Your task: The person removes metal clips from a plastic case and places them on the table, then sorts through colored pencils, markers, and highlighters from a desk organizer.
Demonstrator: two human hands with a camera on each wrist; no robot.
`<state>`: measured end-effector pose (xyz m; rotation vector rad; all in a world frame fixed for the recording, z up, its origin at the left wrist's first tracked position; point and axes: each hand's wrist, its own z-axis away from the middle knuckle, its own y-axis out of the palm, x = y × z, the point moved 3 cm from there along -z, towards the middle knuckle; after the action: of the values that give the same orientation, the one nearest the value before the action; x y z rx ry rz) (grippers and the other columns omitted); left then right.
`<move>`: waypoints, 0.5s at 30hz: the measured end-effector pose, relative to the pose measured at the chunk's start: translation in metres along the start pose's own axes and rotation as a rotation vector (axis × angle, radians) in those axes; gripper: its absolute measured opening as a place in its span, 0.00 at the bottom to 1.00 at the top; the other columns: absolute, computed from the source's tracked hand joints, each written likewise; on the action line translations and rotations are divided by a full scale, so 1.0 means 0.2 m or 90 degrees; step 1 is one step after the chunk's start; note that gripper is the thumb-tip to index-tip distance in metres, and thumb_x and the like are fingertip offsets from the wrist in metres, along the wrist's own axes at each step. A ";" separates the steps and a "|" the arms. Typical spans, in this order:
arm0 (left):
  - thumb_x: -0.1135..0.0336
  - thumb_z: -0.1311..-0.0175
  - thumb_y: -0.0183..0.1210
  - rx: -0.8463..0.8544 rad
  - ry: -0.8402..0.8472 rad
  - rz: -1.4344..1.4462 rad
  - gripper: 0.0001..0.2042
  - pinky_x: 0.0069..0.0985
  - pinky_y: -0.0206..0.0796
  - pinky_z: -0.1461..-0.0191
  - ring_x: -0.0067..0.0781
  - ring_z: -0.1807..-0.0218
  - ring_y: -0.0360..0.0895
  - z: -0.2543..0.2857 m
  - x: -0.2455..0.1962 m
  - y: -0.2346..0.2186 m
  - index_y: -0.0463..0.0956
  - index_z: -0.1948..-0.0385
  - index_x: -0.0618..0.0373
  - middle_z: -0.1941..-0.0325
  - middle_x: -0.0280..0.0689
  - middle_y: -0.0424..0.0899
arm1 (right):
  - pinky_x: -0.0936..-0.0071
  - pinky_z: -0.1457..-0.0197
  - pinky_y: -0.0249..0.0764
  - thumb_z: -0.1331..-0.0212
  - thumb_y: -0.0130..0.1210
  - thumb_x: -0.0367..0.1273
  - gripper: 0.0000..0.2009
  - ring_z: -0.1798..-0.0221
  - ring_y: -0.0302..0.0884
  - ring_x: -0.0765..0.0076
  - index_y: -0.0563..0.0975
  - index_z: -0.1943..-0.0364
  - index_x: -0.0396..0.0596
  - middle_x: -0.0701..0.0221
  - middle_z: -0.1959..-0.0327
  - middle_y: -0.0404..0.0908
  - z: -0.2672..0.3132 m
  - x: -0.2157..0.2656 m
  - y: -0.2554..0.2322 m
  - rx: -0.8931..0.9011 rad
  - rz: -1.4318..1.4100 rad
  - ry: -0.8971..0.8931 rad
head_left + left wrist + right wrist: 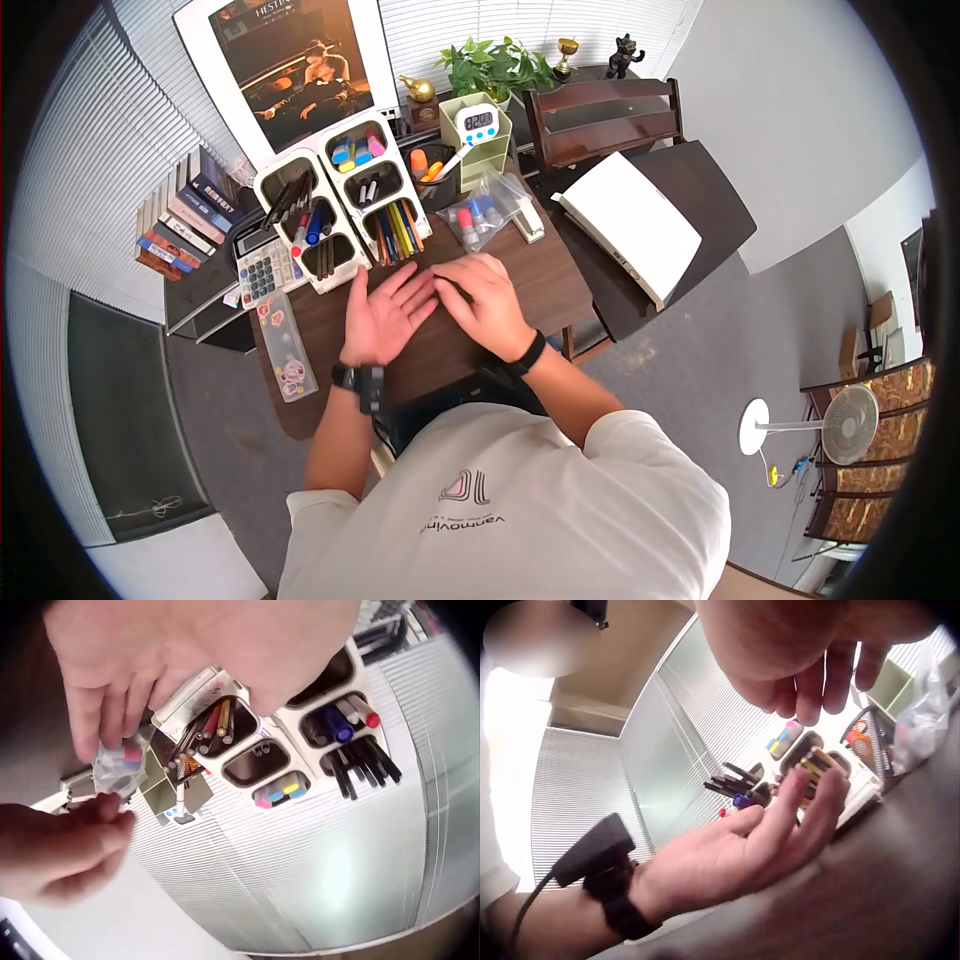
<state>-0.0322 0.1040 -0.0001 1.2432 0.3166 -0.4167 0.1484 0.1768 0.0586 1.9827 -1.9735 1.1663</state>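
Over the brown desk [440,345], my left hand [385,315] is turned palm up with its fingers extended, holding nothing. My right hand [485,300] is beside it, its fingers loosely bent near the left fingertips, and no object shows in it. Just beyond the hands are two white organizers: one [338,187] has colored pencils [398,230], the other black pens [290,195] and a blue marker [315,226]. A clear plastic bag [487,212] with red and blue items lies past the right hand.
A stapler [528,220], a black mesh cup [430,190] and a green holder [490,155] with a white timer [477,123] are at the back right. On the left are a calculator [266,270], a stickered case [287,345] and books [195,205]. A chair [605,120] stands at right.
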 end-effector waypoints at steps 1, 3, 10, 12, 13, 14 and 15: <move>0.27 0.23 0.40 0.033 -0.006 0.017 0.47 0.45 0.59 0.18 0.48 0.21 0.66 -0.05 -0.02 0.02 0.59 0.23 0.70 0.21 0.55 0.66 | 0.60 0.41 0.74 0.37 0.66 0.29 0.09 0.50 0.82 0.55 0.86 0.53 0.48 0.67 0.57 0.88 0.05 -0.01 -0.03 0.001 0.004 -0.002; 0.30 0.24 0.48 0.045 -0.048 0.142 0.46 0.45 0.69 0.24 0.48 0.24 0.71 -0.14 -0.04 0.05 0.61 0.25 0.71 0.23 0.56 0.69 | 0.61 0.42 0.75 0.37 0.66 0.28 0.08 0.52 0.83 0.54 0.86 0.55 0.46 0.66 0.58 0.88 0.15 -0.06 -0.09 -0.010 0.011 0.075; 0.54 0.20 0.59 0.128 -0.142 0.424 0.15 0.22 0.75 0.67 0.23 0.69 0.77 -0.36 -0.06 0.15 0.76 0.60 0.57 0.69 0.29 0.79 | 0.64 0.49 0.80 0.34 0.65 0.27 0.05 0.56 0.84 0.56 0.87 0.57 0.44 0.64 0.59 0.89 0.29 -0.12 -0.15 -0.021 -0.011 0.182; 0.53 0.20 0.59 0.132 -0.118 0.359 0.14 0.18 0.70 0.71 0.19 0.73 0.73 -0.29 0.01 0.18 0.75 0.64 0.53 0.73 0.26 0.74 | 0.64 0.49 0.80 0.33 0.64 0.27 0.06 0.57 0.84 0.56 0.87 0.56 0.43 0.64 0.59 0.89 0.29 -0.12 -0.14 -0.004 -0.008 0.172; 0.53 0.20 0.59 0.131 -0.093 0.294 0.14 0.15 0.65 0.76 0.16 0.78 0.69 -0.22 0.06 0.20 0.73 0.67 0.49 0.77 0.23 0.70 | 0.67 0.48 0.80 0.31 0.63 0.28 0.06 0.56 0.85 0.60 0.87 0.55 0.42 0.64 0.59 0.90 0.29 -0.12 -0.14 0.007 -0.025 0.195; 0.53 0.20 0.59 0.074 -0.082 0.181 0.14 0.14 0.58 0.80 0.14 0.81 0.63 -0.08 0.13 0.28 0.72 0.69 0.45 0.78 0.22 0.67 | 0.69 0.47 0.80 0.29 0.62 0.29 0.07 0.55 0.86 0.65 0.87 0.54 0.41 0.64 0.59 0.90 0.31 -0.12 -0.14 0.019 -0.041 0.220; 0.53 0.20 0.58 0.031 -0.122 0.099 0.14 0.15 0.58 0.80 0.15 0.81 0.63 0.03 0.25 0.25 0.71 0.68 0.44 0.80 0.22 0.65 | 0.69 0.47 0.80 0.29 0.62 0.29 0.07 0.55 0.86 0.65 0.87 0.54 0.41 0.64 0.59 0.90 0.32 -0.12 -0.15 0.017 -0.037 0.224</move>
<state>0.0343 0.1052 0.0210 1.2558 0.0469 -0.4081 0.2059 0.1650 0.0126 1.6890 -1.7216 1.4183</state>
